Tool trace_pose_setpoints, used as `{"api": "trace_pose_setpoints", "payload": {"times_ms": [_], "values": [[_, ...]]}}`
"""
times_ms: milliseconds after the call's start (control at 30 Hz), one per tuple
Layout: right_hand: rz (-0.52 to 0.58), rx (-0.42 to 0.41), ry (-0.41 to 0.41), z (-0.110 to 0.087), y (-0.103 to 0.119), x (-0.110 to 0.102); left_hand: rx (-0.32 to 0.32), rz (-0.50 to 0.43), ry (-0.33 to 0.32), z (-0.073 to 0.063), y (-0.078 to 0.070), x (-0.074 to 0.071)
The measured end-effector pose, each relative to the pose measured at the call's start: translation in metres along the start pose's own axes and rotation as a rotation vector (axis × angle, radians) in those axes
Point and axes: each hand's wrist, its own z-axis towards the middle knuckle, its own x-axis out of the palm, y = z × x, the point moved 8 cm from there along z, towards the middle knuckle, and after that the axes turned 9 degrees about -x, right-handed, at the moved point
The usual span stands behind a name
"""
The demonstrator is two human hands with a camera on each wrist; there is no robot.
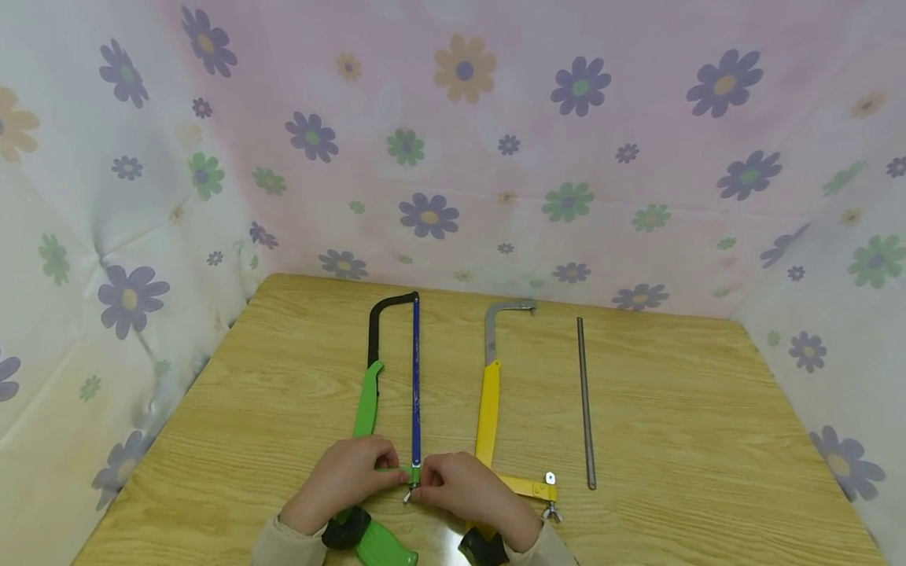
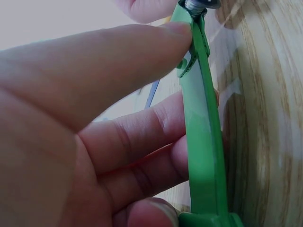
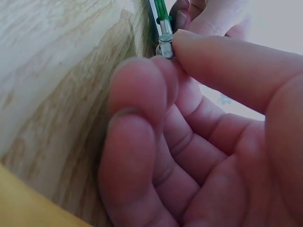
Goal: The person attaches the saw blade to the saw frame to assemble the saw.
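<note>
A green hacksaw with a black front bow lies on the table, its blue blade running from the bow's tip down to the green lower arm. My left hand grips that lower arm, thumb pressed near its end and fingers curled behind. At the blade's near end, my right hand pinches the silver wing nut between thumb and fingertips. The fingers partly hide the screw. The saw's ribbed green handle shows below my left wrist.
Right of the hands lies a yellow hacksaw with a grey bow and no blade fitted; my right forearm overlaps its lower part. Its own wing nut sticks out at the near end. Farther right is a loose grey blade. Flowered cloth surrounds the table.
</note>
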Motion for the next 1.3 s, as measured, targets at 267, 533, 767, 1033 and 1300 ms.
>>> {"api": "trace_pose_setpoints", "payload": {"times_ms": [267,533,767,1033,1300], "values": [[0.018,0.001,0.000,0.0012,-0.0021,0.0024,0.002,-0.004,-0.001,-0.0011,-0.0009,-0.0020],[0.011,0.031,-0.006,-0.0004,-0.0031,0.0013,-0.007,0.007,0.006,0.0010,-0.0004,0.0001],[0.027,0.045,-0.009,-0.0023,-0.0031,0.0029,-0.023,-0.004,0.032,0.0004,0.0007,0.0030],[0.053,0.086,-0.009,-0.0027,-0.0058,0.0045,-0.033,-0.014,0.042,0.0007,0.0001,0.0034],[0.046,0.108,-0.003,-0.0042,-0.0063,0.0076,-0.038,-0.007,0.038,0.0000,-0.0001,0.0047]]}}
